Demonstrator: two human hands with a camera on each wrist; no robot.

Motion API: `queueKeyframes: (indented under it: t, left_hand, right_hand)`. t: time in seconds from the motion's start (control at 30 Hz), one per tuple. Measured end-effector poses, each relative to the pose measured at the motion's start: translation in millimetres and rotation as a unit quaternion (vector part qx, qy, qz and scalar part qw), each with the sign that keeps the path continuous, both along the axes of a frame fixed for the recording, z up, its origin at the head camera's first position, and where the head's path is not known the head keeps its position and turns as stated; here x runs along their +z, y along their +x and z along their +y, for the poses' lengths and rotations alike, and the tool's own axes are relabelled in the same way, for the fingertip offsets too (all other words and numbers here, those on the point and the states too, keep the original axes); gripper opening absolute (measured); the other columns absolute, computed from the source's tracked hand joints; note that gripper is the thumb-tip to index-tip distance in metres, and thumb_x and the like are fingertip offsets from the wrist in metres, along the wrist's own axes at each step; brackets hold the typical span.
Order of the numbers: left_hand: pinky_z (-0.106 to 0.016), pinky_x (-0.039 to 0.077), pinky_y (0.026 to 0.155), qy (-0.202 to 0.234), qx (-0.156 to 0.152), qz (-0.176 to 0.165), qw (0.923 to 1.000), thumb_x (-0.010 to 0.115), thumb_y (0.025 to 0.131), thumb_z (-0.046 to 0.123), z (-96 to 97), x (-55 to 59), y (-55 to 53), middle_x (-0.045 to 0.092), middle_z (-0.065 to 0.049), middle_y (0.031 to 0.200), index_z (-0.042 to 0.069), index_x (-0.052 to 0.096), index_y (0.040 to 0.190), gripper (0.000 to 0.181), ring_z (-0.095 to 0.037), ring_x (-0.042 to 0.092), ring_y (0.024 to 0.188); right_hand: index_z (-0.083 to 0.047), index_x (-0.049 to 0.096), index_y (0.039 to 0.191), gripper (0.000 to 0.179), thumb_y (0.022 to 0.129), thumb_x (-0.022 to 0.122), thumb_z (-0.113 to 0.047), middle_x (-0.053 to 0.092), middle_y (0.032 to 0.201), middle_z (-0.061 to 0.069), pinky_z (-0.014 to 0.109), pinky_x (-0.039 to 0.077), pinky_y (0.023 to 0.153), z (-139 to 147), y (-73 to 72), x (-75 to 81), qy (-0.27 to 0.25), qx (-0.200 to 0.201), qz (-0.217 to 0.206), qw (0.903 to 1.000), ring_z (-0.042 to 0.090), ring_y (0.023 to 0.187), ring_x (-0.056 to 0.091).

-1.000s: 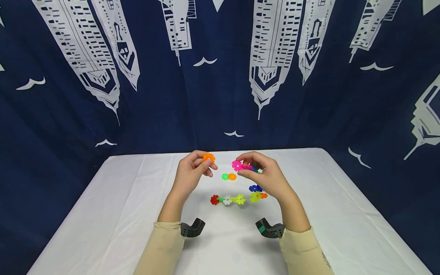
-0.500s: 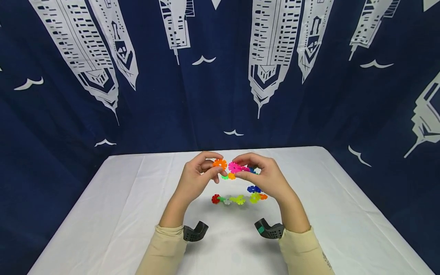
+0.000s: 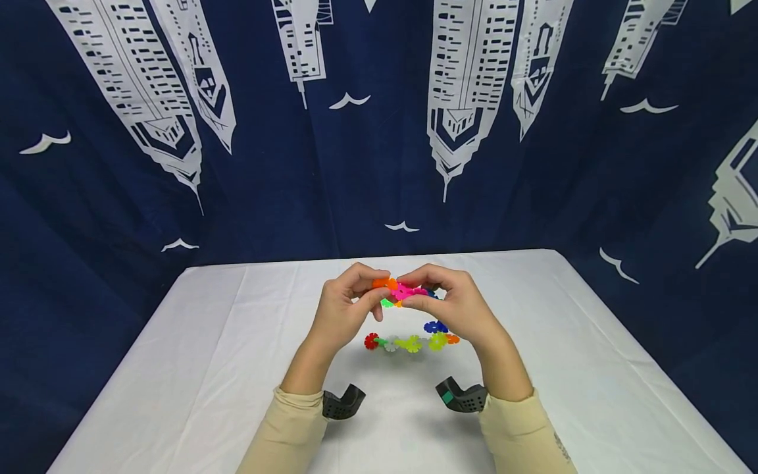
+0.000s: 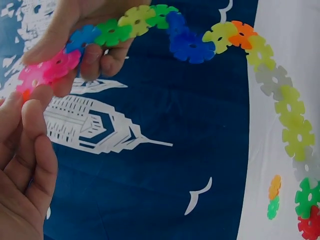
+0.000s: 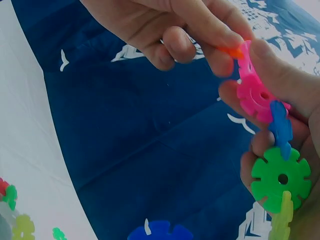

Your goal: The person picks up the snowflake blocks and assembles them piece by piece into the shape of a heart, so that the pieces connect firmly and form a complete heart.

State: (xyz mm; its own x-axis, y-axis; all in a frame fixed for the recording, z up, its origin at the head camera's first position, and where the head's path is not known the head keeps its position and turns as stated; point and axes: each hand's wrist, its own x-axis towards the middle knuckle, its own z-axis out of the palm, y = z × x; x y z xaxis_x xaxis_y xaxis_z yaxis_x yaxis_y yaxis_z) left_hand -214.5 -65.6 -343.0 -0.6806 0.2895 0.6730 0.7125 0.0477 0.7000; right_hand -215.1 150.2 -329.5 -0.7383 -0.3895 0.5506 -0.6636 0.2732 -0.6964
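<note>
My left hand (image 3: 346, 304) pinches an orange snowflake building disc (image 3: 383, 283) between thumb and fingers, turned nearly edge-on. Facing it, my right hand (image 3: 454, 301) grips a pink snowflake disc (image 3: 401, 292) at the end of a long chain of interlocked discs. The orange disc's edge meets the pink one's rim, as the right wrist view also shows with the orange disc (image 5: 231, 51) mostly behind fingertips. From the pink end the chain runs through a blue disc (image 5: 281, 129), a green disc (image 5: 281, 179) and several more, down to a red disc (image 3: 371, 341) at the far end.
On the white table (image 3: 237, 368) lies a joined pair, a green disc (image 4: 273, 207) and an orange disc (image 4: 275, 187), behind the hands in the head view. The chain's lower part curves across the table in front of that pair. A dark blue patterned curtain (image 3: 355, 171) hangs behind.
My left hand has moved right with the orange disc, bringing it from apart to against the pink disc, and has turned it edge-on. My right hand has shifted slightly left.
</note>
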Motion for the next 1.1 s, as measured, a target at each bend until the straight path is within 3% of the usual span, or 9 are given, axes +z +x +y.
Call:
queueKeyframes:
  t: [0.3, 0.47, 0.73, 0.9, 1.1]
  left_hand:
    - [-0.021, 0.052, 0.06, 0.008, -0.01, 0.035, 0.9993, 0.069, 0.087, -0.007, 1.5, -0.7, 1.0, 0.075, -0.022, 0.089, -0.002, 0.064, 0.109, 0.024, -0.011, 0.062, 0.049]
    - [-0.022, 0.054, 0.059, 0.007, 0.0, 0.046, 0.9989, 0.07, 0.086, -0.006, 3.8, -2.5, -0.2, 0.076, -0.02, 0.089, -0.001, 0.064, 0.111, 0.025, -0.01, 0.063, 0.05]
    - [-0.023, 0.055, 0.065, -0.013, 0.022, 0.036, 0.999, 0.07, 0.089, 0.001, 4.2, -4.9, -1.2, 0.075, -0.015, 0.08, 0.004, 0.064, 0.116, 0.028, -0.011, 0.062, 0.053]
    - [-0.025, 0.056, 0.064, -0.017, 0.036, 0.039, 0.9985, 0.069, 0.092, 0.004, -0.8, -5.5, -6.0, 0.075, -0.013, 0.082, 0.005, 0.063, 0.12, 0.028, -0.011, 0.062, 0.053]
    - [-0.024, 0.052, 0.057, -0.013, 0.053, 0.0, 0.9985, 0.067, 0.095, 0.006, -8.6, -11.6, -16.4, 0.077, -0.012, 0.089, 0.007, 0.064, 0.12, 0.025, -0.016, 0.063, 0.056]
  right_hand:
    - [-0.006, 0.074, 0.106, 0.024, 0.082, 0.079, -0.004, 0.075, 0.098, 0.007, 0.025, 0.055, 0.072, -1.4, 1.6, 1.6, -0.003, -0.006, 0.012, 0.9999, 0.012, 0.083, 0.063]
    - [-0.007, 0.073, 0.108, 0.025, 0.083, 0.077, -0.001, 0.074, 0.1, 0.006, 0.026, 0.055, 0.072, -1.0, 1.6, 2.1, 0.0, -0.007, 0.01, 0.9999, 0.013, 0.082, 0.063]
    - [-0.008, 0.072, 0.117, 0.032, 0.085, 0.077, -0.008, 0.074, 0.108, 0.006, 0.024, 0.055, 0.075, 0.7, -0.4, -0.2, 0.029, -0.003, 0.014, 0.9995, 0.013, 0.085, 0.061]
    - [-0.008, 0.072, 0.116, 0.03, 0.086, 0.077, -0.008, 0.074, 0.105, 0.005, 0.023, 0.054, 0.074, 4.1, -2.3, -0.2, 0.037, -0.024, 0.027, 0.9987, 0.012, 0.082, 0.06]
    - [-0.008, 0.071, 0.117, 0.031, 0.087, 0.075, -0.009, 0.073, 0.102, 0.005, 0.025, 0.055, 0.075, 9.1, -2.1, 1.1, 0.035, -0.049, 0.013, 0.9981, 0.012, 0.081, 0.06]
